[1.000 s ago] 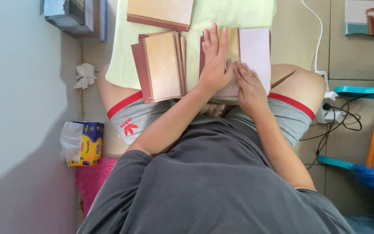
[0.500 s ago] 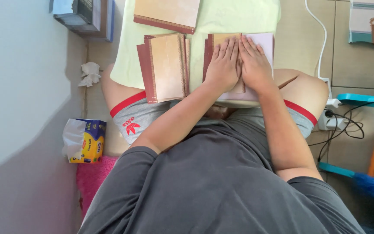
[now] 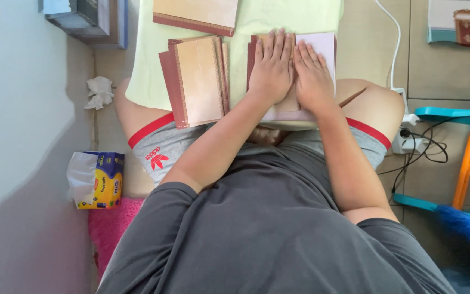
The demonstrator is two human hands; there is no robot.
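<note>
Hands flat, side by side: our left hand (image 3: 270,68) and right hand (image 3: 314,73) press open booklet (image 3: 322,46), palms released, grasping nothing. Pressing step, we judge; next needs even pressure.

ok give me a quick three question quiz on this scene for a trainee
1. True or false: both hands lie flat on the open book.
2. Which lies beside the left hand? A) a stack of brown-covered booklets B) a mug C) a laptop
3. What colour is the cloth under the books?

Key:
1. True; the right hand rests next to the left.
2. A, the stack.
3. Pale yellow-green.
</note>
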